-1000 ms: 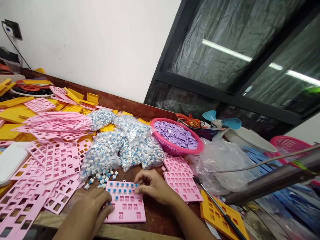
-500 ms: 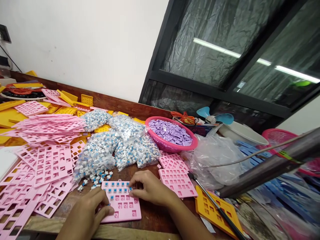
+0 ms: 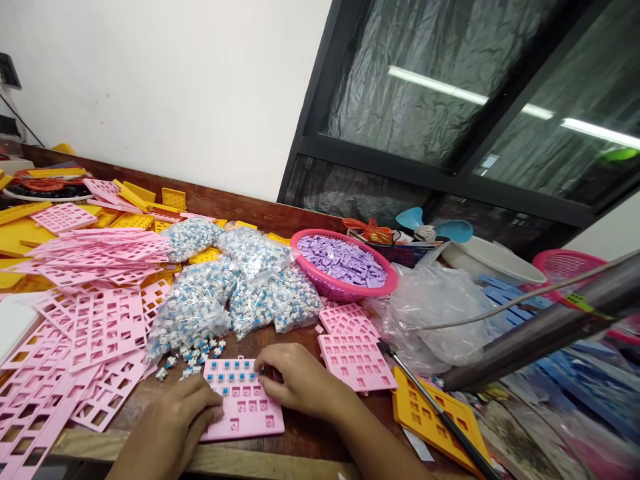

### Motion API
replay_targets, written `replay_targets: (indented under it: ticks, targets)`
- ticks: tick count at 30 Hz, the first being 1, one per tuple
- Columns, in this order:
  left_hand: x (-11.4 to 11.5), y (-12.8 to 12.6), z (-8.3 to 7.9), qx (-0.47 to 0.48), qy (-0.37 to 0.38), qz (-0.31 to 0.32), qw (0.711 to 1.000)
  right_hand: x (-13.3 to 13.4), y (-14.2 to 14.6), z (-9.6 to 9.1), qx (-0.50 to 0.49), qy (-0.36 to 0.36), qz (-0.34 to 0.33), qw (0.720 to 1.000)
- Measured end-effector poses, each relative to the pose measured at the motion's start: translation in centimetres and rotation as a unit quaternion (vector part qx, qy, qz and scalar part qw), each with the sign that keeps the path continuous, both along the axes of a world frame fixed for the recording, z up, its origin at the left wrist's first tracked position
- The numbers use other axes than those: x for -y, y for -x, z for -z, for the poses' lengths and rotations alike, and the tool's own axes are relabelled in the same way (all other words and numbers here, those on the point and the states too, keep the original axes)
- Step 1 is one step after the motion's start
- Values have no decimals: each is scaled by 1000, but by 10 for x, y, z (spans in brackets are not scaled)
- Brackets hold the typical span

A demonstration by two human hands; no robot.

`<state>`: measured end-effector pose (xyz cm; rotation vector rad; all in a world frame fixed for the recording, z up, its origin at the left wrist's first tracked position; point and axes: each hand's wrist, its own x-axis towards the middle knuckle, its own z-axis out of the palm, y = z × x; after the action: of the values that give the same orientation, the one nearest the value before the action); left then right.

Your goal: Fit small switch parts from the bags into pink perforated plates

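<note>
A pink keyboard plate (image 3: 247,410) lies at the near edge of the wooden table (image 3: 310,433), its top rows filled with blue-stemmed key switches. My left hand (image 3: 177,417) rests on the plate's left edge with fingers curled, pinching something small I cannot make out. My right hand (image 3: 293,380) sits at the plate's right side, fingertips pressed together on a switch in the second row. Loose switches (image 3: 195,353) lie scattered just behind the plate, in front of clear bags of switches (image 3: 220,293).
Pink frames (image 3: 95,327) are piled at left, yellow ones (image 3: 30,230) behind them. A pink basket of purple keycaps (image 3: 343,267) stands behind more pink plates (image 3: 355,360). A yellow plate (image 3: 435,417), dark rod (image 3: 435,417), crumpled plastic bag (image 3: 435,307) and metal tube (image 3: 540,333) lie right.
My right hand has slid left along the plate's switch rows. The camera has shifted slightly; my left hand stays on the plate's left edge.
</note>
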<state>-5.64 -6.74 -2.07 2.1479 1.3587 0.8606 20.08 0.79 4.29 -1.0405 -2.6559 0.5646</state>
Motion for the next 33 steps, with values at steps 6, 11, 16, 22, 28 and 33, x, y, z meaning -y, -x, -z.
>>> replay_targets:
  ticks: [6,11,16,22,28,33]
  targets:
    - [3,-3,8,6,-21,-7,1000,-7,-5,0,-8,26,-25,999]
    - [6,-9,11,-21,-51,-49,997,-12,-4,7,-15,11,3,1000]
    - [11,-19,9,-106,-74,-106,986,-8,1,17,-20,-7,44,999]
    - [16,-29,1,-178,-90,-130,971,-5,7,19,-33,7,91,995]
    - [29,-36,10,-280,-174,-146,933,-5,9,17,-48,29,110,992]
    - [35,-40,18,-279,-217,-131,926,-6,7,15,-85,40,116,989]
